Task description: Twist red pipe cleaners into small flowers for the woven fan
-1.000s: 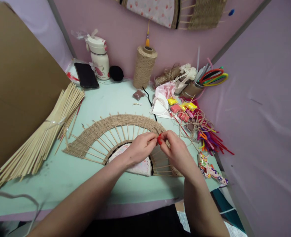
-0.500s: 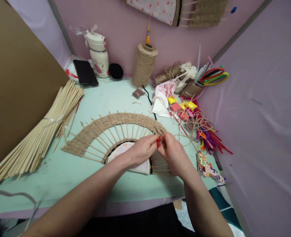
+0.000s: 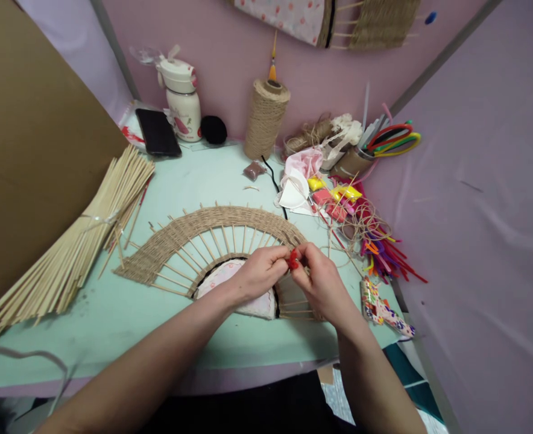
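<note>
A small red piece (image 3: 293, 259) is pinched between the fingertips of both hands, over the right part of a woven fan. My left hand (image 3: 261, 272) has its fingers closed on the piece's left side. My right hand (image 3: 317, 274) grips it from the right, thumb and forefinger together. Below them lies the fan (image 3: 203, 222), an arc of brown twine woven over thin sticks. At its centre is a pale half-disc (image 3: 219, 280) with a black edge, partly hidden by my left hand and forearm.
Bundled sticks (image 3: 72, 241) lie left. Behind stand a white bottle (image 3: 184, 108), black phone (image 3: 158, 132) and twine spool (image 3: 266, 120). To the right are colourful pipe cleaners (image 3: 384, 253), clay packets (image 3: 345, 193), a holder with scissors (image 3: 357, 163) and a patterned glue gun (image 3: 384, 310).
The fingertips of my right hand have shifted slightly, and more of the red piece shows between the hands. The fan has stayed in place.
</note>
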Available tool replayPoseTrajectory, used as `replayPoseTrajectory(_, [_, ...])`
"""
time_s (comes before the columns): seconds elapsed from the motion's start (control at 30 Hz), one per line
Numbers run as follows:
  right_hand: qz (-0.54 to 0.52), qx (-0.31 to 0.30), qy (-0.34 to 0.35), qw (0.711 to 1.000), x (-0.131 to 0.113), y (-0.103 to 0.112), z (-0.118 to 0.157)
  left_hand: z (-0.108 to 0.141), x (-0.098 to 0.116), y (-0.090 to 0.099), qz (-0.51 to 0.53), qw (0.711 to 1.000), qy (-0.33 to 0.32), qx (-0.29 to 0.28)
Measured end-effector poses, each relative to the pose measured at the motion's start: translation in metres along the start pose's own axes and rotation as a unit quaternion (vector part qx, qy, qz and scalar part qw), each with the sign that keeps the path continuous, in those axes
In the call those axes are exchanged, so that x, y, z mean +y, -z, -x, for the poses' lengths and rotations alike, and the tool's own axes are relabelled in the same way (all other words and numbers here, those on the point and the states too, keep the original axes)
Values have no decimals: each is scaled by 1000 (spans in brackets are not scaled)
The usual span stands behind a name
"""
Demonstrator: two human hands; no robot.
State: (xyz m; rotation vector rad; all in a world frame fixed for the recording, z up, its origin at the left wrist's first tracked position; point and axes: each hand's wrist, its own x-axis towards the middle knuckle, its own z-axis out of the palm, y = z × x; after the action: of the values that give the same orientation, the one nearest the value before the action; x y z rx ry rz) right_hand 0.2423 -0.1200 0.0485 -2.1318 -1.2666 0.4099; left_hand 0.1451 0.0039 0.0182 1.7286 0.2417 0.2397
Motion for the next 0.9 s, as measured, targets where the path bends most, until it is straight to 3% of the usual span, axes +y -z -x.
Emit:
replayPoseTrajectory(0.33, [62,1,47,997,-1,12,-6,-3,0,10,-34,999,-32,-14])
replayPoseTrajectory(0.43, [37,36,86,995,-5,14,-7,-5,0,11,-6,998,-45,35])
replayPoseTrajectory(0.63, [-39,199,128,971,-13,9,-8,-6,-2,15,25,984,-109,142])
replayPoseTrajectory(0.9, [-36,238,104,965,-23,-4,-4,-1,-6,15,-87,949,-186,240])
